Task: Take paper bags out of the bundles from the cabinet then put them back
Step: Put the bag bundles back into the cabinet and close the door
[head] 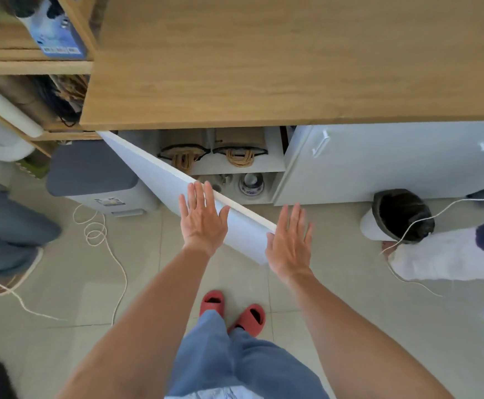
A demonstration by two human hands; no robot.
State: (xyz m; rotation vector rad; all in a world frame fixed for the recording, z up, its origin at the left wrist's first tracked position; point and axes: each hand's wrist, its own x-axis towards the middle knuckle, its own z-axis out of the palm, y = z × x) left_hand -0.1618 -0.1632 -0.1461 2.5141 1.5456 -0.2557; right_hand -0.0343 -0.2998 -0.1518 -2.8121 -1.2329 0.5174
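Under the wooden counter (292, 67) a white cabinet door (160, 180) stands swung out towards me. On the upper shelf inside lie two bundles of brown paper bags, one on the left (183, 156) and one on the right (239, 152), their rope handles facing out. My left hand (203, 217) is flat with fingers spread, over the door's top edge. My right hand (289, 243) is spread too, beside the door's free end. Neither hand holds anything.
The lower shelf holds a blue-and-white bowl (250, 184). A grey-lidded bin (96, 174) stands left of the door. A person crouches at the right (402, 217), another person's legs (7, 231) are at the left, and white cords (96, 234) trail on the tile floor.
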